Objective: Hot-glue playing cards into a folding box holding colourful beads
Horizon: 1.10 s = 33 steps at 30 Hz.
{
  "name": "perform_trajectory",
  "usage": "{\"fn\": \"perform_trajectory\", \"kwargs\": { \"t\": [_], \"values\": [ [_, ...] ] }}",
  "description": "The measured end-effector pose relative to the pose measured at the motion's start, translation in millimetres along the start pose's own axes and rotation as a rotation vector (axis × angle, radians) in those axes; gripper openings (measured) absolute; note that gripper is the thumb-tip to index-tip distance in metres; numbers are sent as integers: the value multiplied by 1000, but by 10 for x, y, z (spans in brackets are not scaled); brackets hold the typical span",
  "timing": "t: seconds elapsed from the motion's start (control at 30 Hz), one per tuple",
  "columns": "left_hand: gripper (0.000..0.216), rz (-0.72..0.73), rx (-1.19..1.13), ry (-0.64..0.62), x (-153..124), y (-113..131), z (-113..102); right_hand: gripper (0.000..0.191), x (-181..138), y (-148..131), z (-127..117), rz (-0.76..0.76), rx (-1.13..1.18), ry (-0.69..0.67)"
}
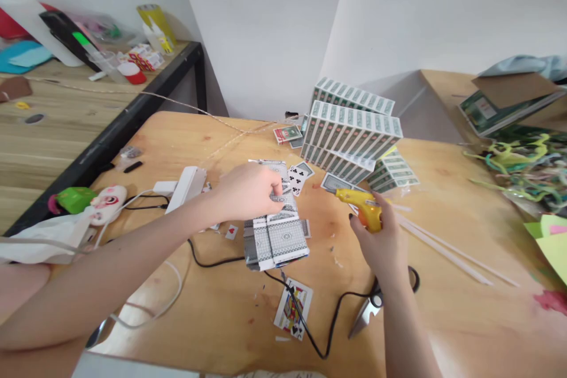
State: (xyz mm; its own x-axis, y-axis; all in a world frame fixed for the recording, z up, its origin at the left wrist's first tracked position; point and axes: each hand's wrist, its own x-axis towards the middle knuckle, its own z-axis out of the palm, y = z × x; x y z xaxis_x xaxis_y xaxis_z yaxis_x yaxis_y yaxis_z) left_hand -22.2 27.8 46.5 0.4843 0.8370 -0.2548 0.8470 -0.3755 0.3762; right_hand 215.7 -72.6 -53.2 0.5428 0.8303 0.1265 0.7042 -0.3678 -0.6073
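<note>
My left hand (pixel 254 192) lies over a build of folded playing cards (pixel 283 241), with its fingers curled and pinched against the upper part of the cards. Grey patterned card backs face up there, and part of the build is hidden under the hand. In my right hand (pixel 385 239) is a yellow hot glue gun (pixel 361 204), held by its grip with the nozzle pointing left, apart from the cards. Between the two hands lie a six of clubs (pixel 297 180) and a face-down card (pixel 336 183).
Stacked card boxes (pixel 354 130) stand at the back. Scissors (pixel 370 310) lie under my right wrist, near a jack of spades (pixel 295 310). A black cable (pixel 330 336) loops across the front. Glue sticks (pixel 447 248) lie right; a white power strip (pixel 188 189) sits left.
</note>
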Motion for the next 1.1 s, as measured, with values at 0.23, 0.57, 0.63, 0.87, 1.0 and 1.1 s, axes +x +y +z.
{"fn": "perform_trajectory", "kwargs": {
  "t": [0.23,0.57,0.63,0.87,1.0,1.1],
  "values": [
    [15,-41,-11,23,-100,-120,9,70,-14,332,405,-76,-64,-41],
    [13,-28,-265,229,-345,-412,220,66,-95,301,500,147,-272,-157],
    [13,-22,-402,267,-373,-437,287,69,-119,287,483,160,-288,-158],
    [17,-15,-614,363,-380,-500,412,74,-111,216,359,43,-212,35],
    [24,-58,-757,406,-379,-470,425,39,-44,-24,216,-159,229,66],
    [28,-114,-815,420,-393,-414,444,18,-9,-341,105,-293,412,-36]
  ]
}}
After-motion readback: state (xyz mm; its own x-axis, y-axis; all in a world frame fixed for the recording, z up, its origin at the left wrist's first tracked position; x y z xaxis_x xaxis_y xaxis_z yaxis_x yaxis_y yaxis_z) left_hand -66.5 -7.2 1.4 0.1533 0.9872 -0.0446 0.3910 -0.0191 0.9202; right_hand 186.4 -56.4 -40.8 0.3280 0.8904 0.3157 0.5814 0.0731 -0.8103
